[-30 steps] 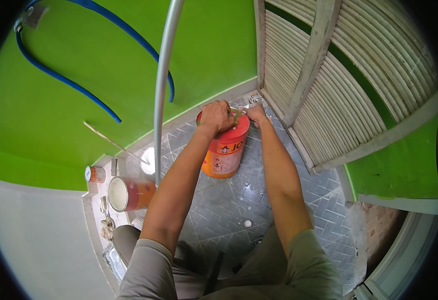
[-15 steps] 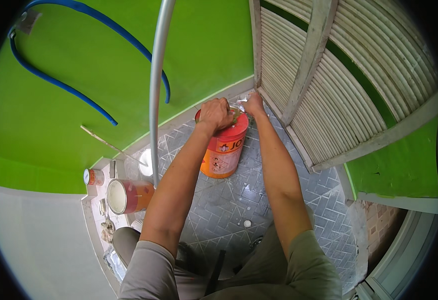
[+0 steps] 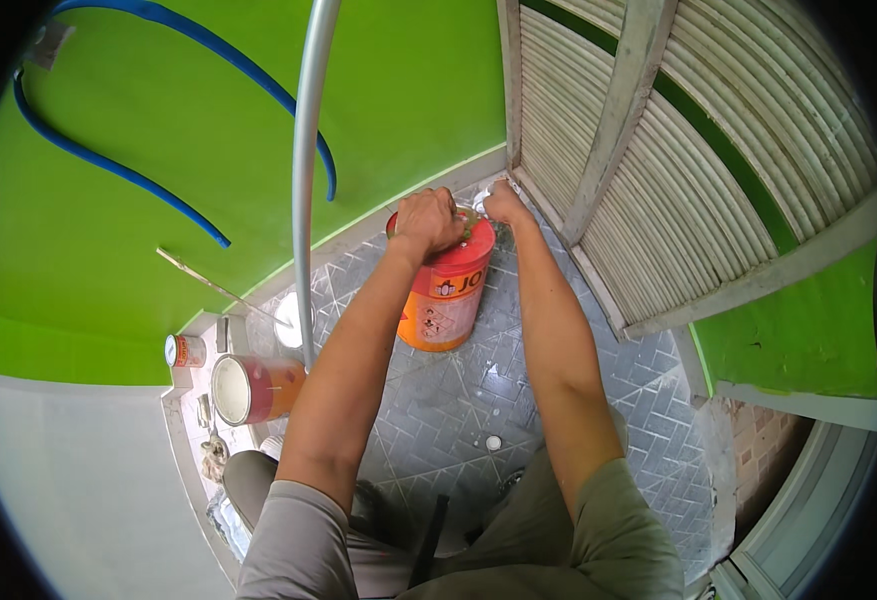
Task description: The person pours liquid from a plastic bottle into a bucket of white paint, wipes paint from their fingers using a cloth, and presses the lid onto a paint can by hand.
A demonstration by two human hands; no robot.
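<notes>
A red and orange paint bucket [image 3: 448, 305] stands upright on the floor in front of me. My left hand [image 3: 430, 222] rests on top of it with the fingers curled; a yellowish, partly see-through thing shows beside the fingers, but what they grip is hidden. Past the bucket's far right edge is my right hand [image 3: 504, 203], its fingers closed beside a small white, shiny piece [image 3: 481, 200]. Whether that piece is a rag, a wrapper or something else is too small to tell.
To the left stand a second paint bucket [image 3: 258, 389], a small can [image 3: 185, 351] and a white container [image 3: 289, 320] with a stick [image 3: 208, 282]. A grey pole [image 3: 305, 180] rises there. Slatted panels [image 3: 648, 190] lean at right; a blue hose [image 3: 128, 172] hangs on the green wall.
My right hand has shifted slightly up and left by the bucket's far edge. The left hand stays on the bucket's top. The whole view has moved a little.
</notes>
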